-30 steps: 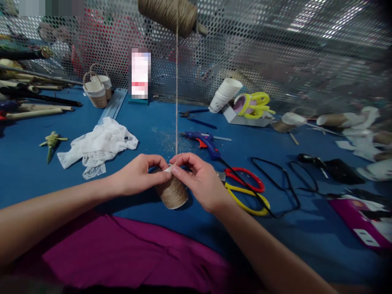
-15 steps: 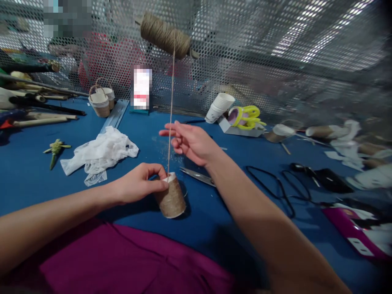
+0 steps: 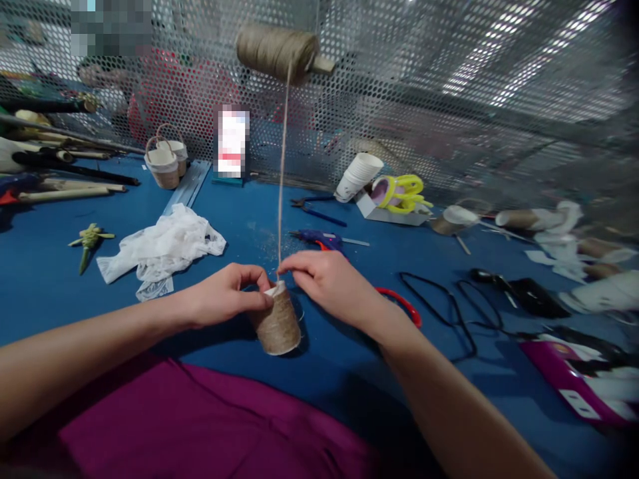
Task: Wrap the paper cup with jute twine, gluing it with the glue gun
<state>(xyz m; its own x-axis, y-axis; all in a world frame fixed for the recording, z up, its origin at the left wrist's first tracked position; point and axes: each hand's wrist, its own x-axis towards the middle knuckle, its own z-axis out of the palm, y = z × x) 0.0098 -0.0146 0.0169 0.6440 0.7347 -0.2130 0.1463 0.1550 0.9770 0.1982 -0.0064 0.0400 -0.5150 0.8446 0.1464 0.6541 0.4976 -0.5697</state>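
Note:
My left hand (image 3: 232, 293) is closed on the rim of a paper cup (image 3: 279, 324) wrapped in brown twine, which stands tilted on the blue table. A strand of twine (image 3: 283, 166) runs down to the cup from a large spool (image 3: 274, 52) hanging at the mesh. My right hand (image 3: 332, 283) is at the strand just above the cup, thumb and forefinger pinched on it. Under my right hand lie scissors, of which a red handle (image 3: 404, 307) shows. A blue glue gun (image 3: 319, 239) rests behind that hand.
White lace (image 3: 164, 249) lies left, near a small green woven figure (image 3: 90, 243). Small baskets (image 3: 164, 167) and a phone (image 3: 232, 143) stand at the back. Pliers (image 3: 322, 209), stacked paper cups (image 3: 357, 176) and yellow scissors (image 3: 404, 191) are back right. A black cord (image 3: 444, 299) and a purple power strip (image 3: 559, 379) lie right.
My right hand has come down and nearer, from behind the strand to just above the cup, its fingers now closed on the twine. The spool has turned. My left hand keeps its hold.

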